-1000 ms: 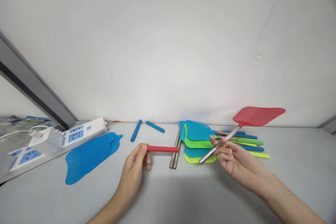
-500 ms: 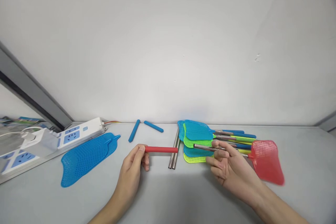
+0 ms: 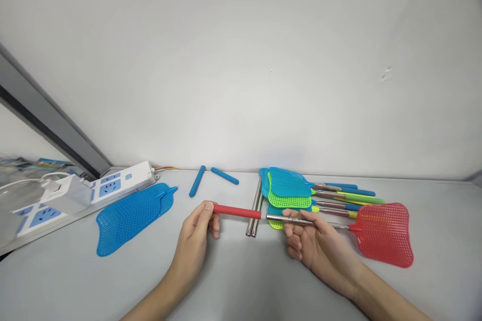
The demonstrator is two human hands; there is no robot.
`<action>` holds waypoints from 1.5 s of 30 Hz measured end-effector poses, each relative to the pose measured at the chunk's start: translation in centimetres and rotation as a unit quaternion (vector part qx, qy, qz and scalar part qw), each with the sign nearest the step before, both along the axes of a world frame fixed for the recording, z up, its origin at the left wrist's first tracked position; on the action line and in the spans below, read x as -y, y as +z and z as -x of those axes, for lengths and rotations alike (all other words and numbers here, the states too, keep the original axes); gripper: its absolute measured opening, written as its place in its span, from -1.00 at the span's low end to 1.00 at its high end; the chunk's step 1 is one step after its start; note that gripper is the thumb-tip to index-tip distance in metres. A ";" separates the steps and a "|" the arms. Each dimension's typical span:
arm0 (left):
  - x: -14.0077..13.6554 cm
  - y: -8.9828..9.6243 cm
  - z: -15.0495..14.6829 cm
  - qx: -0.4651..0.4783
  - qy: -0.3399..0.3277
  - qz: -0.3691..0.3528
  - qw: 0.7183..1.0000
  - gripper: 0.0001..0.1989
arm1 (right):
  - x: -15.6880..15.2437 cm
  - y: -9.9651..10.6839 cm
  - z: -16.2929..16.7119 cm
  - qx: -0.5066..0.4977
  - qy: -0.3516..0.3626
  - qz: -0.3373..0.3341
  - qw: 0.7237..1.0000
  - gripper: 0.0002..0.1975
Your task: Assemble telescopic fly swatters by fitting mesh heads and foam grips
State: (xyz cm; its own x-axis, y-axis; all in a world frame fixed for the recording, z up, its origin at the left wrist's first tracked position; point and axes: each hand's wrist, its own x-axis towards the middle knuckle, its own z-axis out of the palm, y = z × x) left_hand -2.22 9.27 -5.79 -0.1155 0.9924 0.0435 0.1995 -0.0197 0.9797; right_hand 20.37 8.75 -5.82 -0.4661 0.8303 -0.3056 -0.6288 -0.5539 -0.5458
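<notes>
My left hand point(image 3: 201, 225) is closed on one end of a red handle grip point(image 3: 239, 211), a slim tube that points to the right. In my right hand point(image 3: 309, 235) is a fly swatter with a metal rod point(image 3: 288, 219) and a red perforated head point(image 3: 384, 233) on its right end. The bare tip of the rod faces the free end of the red grip, with a small gap between them. Beneath the grip, a few metal rods point(image 3: 251, 225) lie on the table.
Several fly swatters with blue and green heads point(image 3: 289, 183) are piled at the back right. Two blue handle grips point(image 3: 197, 181) lie at the back left. Further left are blue swatter heads point(image 3: 131, 218) beside a white power strip point(image 3: 139, 174). A wall bounds the table point(image 3: 226, 281) behind.
My right hand has moved left and lined the rod up with the red grip, narrowing the gap. The grip now tilts slightly down to the right. The camera view has shifted a little.
</notes>
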 end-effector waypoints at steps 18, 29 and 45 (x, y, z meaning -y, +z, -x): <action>0.1 0.4 -0.4 -0.026 -0.015 0.001 1.000 -0.64 | 0.2 0.0 0.0 0.015 0.010 -0.012 1.000 -0.75; 0.1 0.1 -0.3 -0.024 -0.031 0.004 0.999 -0.65 | 0.2 0.1 -0.1 0.005 0.004 -0.010 1.000 -0.76; 0.2 0.1 0.0 0.024 -0.046 0.014 0.999 -0.69 | -0.1 -0.9 -0.3 -0.028 0.008 -0.017 0.999 -0.74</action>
State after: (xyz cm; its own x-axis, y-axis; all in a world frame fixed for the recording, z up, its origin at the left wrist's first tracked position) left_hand -2.26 9.11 -5.71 -0.0245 0.9996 0.0118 0.1515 -0.0080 0.9884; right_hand 20.69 8.89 -6.75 -0.4953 0.8322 -0.2493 -0.6505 -0.5455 -0.5284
